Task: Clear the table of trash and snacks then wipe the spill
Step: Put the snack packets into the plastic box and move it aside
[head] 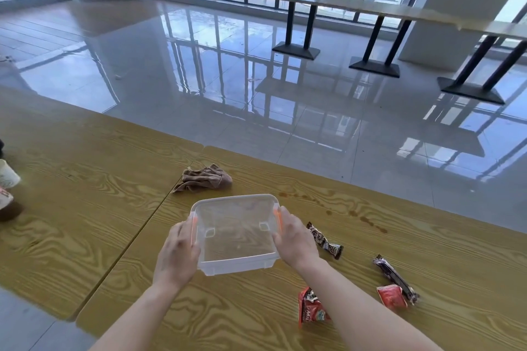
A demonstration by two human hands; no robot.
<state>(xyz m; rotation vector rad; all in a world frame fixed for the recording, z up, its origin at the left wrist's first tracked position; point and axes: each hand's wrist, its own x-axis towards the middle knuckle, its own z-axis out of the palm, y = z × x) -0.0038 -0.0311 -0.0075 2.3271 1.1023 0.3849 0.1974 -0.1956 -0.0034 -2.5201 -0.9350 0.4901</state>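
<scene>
Clearly little of the job is done. Both hands grip a clear box (236, 232) at the lower centre of the frame: the left hand (178, 256) is wrapped round its left side by an orange clip, and the right hand (295, 239) clasps the right side by the other clip, fingers curled over the rim. Whether the lid is on or off I cannot tell for sure; nothing shows inside the box.

Four snacks lie loose on the table (85, 208) at lower right: a dark bar (325, 241) just beside the right hand, a red packet (310, 308) partly under the right forearm, a second dark bar (395, 279) further right, and a small red packet (392, 296) touching it. None is in the box yet.

A brown cloth (204, 178) sits crumpled just above the box, unused. The spill (333, 208), a trail of brown drops, runs from the box's upper right corner toward the right edge and looks unwiped. At the far left edge some cups (7, 188) stand, partly cut off.

So I judge that gathering snacks, binning trash and wiping all remain.
</scene>
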